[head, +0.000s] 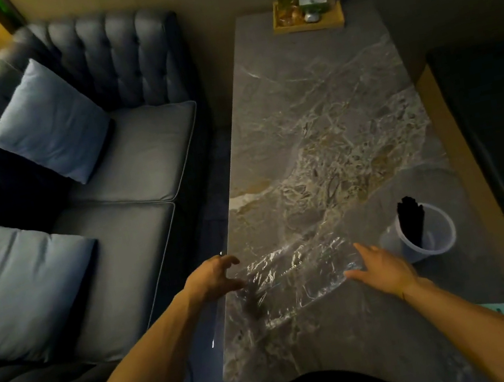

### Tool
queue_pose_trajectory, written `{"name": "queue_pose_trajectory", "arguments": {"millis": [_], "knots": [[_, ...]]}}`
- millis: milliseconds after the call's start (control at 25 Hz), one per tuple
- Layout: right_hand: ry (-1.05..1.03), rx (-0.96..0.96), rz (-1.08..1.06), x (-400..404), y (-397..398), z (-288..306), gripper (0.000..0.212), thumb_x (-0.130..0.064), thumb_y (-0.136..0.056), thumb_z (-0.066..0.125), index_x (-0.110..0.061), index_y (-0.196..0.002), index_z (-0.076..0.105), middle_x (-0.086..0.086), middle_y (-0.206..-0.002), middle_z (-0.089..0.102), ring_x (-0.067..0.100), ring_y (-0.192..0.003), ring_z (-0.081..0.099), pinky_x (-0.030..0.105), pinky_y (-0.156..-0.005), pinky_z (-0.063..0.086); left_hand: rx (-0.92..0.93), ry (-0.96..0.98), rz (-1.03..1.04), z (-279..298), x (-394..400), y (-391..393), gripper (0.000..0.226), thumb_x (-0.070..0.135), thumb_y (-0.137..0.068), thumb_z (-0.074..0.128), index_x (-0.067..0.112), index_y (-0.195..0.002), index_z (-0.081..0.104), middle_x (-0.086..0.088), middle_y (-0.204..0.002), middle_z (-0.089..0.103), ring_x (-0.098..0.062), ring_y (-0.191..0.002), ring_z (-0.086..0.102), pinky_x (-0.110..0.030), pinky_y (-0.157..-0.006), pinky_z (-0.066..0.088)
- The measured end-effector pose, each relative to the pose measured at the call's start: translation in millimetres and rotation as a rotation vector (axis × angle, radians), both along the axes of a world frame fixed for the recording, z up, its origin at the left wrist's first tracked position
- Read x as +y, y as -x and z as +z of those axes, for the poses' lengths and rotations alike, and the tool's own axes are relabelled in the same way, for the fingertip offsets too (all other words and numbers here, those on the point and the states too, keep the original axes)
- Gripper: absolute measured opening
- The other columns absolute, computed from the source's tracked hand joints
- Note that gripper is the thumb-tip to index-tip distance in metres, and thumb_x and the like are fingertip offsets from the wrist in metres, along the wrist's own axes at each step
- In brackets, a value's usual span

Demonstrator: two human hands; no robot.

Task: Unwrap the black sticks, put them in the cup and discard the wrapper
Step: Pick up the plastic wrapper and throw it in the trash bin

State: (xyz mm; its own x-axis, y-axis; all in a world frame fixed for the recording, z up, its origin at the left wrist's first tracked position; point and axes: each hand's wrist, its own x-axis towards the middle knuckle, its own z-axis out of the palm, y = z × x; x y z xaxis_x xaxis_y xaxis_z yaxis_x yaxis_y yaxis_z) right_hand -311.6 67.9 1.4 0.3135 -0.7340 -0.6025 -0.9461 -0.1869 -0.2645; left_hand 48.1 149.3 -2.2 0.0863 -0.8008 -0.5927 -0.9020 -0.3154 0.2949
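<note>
Clear wrapper spread on the marble counter between two hands.

The long counter (325, 117) carries the crinkled wrapper (295, 274) near its left edge. The left hand (214, 278) and right hand (379, 264) touch its two ends, each grip apart, fingers spread. Just right stands the cup (426, 232), black sticks (411, 220) upright inside.

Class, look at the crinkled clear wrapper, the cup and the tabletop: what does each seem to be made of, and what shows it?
Crinkled clear wrapper: thin glossy plastic film, see-through, with bright creases. Translucent white cup: probably plastic, its wall lets light through. Grey veined tabletop: looks like polished marble or a marble-look slab.
</note>
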Motion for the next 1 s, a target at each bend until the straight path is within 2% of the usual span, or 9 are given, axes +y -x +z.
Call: {"name": "queue_pose_trajectory", "arguments": {"millis": [80,200,440,520,600,640,840,920,1000], "knots": [[-0.045,-0.017,-0.047,-7.3,-1.2,-6.8,0.083,-0.054,-0.089,0.055,-0.011,-0.151,0.021,0.015,-0.152,0.039,0.032,-0.135,0.043,0.04,-0.106,0.039,0.046,-0.035,0.059,-7.2,-6.5,7.7,0.068,0.053,-0.077,0.073,0.03,-0.136,0.049,-0.003,-0.136,0.057,-0.021,-0.116,0.059,-0.03,-0.089,0.046],[-0.129,-0.062,-0.139,-14.1,-2.3,-18.4,0.079,-0.053,-0.085,0.061,-0.016,-0.148,0.03,0.012,-0.137,0.057,0.031,-0.124,0.054,0.037,-0.098,0.044,0.045,-0.081,0.092,-16.4,-10.0,17.3,0.067,0.049,-0.078,0.073,0.029,-0.137,0.048,-0.004,-0.136,0.058,-0.023,-0.117,0.059,-0.034,-0.093,0.048],[-0.201,-0.191,-0.363,-18.2,5.8,-43.3,0.054,-0.035,-0.081,0.073,-0.014,-0.127,0.055,0.009,-0.127,0.062,0.027,-0.11,0.061,0.033,-0.087,0.048,-0.004,-0.147,0.126,-21.7,-8.1,31.6,0.048,0.038,-0.085,0.065,0.031,-0.13,0.053,-0.006,-0.126,0.063,-0.025,-0.109,0.062,-0.036,-0.088,0.051],[-0.266,-0.272,-0.481,-14.2,9.1,-51.0,0.042,-0.025,-0.08,0.076,-0.013,-0.116,0.058,0.01,-0.116,0.062,0.024,-0.088,0.065,0.031,-0.069,0.054,0.016,-0.164,0.166,-22.7,-6.4,36.9,0.04,0.031,-0.086,0.064,0.03,-0.126,0.058,-0.006,-0.123,0.064,-0.024,-0.105,0.063,-0.034,-0.087,0.052],[-0.329,-0.351,-0.619,-7.2,10.3,-54.6,0.035,-0.014,-0.077,0.078,-0.014,-0.104,0.055,0.012,-0.106,0.059,0.017,-0.061,0.056,0.024,-0.044,0.045,0.065,-0.186,0.21,-22.6,-3.7,41.4,0.035,0.024,-0.085,0.067,0.03,-0.119,0.063,-0.006,-0.119,0.063,-0.022,-0.102,0.063,-0.034,-0.088,0.053],[-0.34,-0.392,-0.663,-5.0,10.7,-56.8,0.037,-0.009,-0.076,0.078,-0.013,-0.103,0.054,0.013,-0.104,0.057,0.014,-0.057,0.051,0.022,-0.041,0.042,0.087,-0.185,0.215,-22.3,-2.9,43.0,0.032,0.021,-0.084,0.067,0.028,-0.115,0.066,-0.006,-0.116,0.064,-0.022,-0.1,0.063,-0.034,-0.087,0.054],[-0.278,-0.507,-0.762,11.9,18.7,-48.5,0.047,0.002,-0.073,0.078,-0.001,-0.115,0.058,0.011,-0.103,0.058,0.024,-0.083,0.055,0.035,-0.069,0.049,0.152,-0.157,0.137,-19.1,-1.7,44.2,0.018,0.016,-0.083,0.067,0.017,-0.101,0.072,-0.004,-0.095,0.068,-0.016,-0.087,0.061,-0.032,-0.085,0.052],[-0.251,-0.584,-0.886,24.8,24.1,-43.1,0.044,0.007,-0.073,0.075,0.001,-0.114,0.06,0.007,-0.092,0.059,0.024,-0.08,0.057,0.032,-0.063,0.051,0.191,-0.135,0.121,-19.7,-0.4,43.5,0.014,0.017,-0.084,0.069,0.015,-0.098,0.071,-0.005,-0.091,0.067,-0.016,-0.083,0.06,-0.031,-0.082,0.052],[-0.261,-0.71,-1.075,38.2,26.2,-33.5,0.045,0.007,-0.075,0.074,-0.005,-0.115,0.058,0.006,-0.093,0.06,0.02,-0.071,0.058,0.029,-0.055,0.051,0.276,-0.107,0.1,-18.8,0.2,43.7,0.008,0.016,-0.085,0.07,0.014,-0.093,0.07,-0.003,-0.085,0.066,-0.013,-0.076,0.058,-0.026,-0.074,0.049]]}}
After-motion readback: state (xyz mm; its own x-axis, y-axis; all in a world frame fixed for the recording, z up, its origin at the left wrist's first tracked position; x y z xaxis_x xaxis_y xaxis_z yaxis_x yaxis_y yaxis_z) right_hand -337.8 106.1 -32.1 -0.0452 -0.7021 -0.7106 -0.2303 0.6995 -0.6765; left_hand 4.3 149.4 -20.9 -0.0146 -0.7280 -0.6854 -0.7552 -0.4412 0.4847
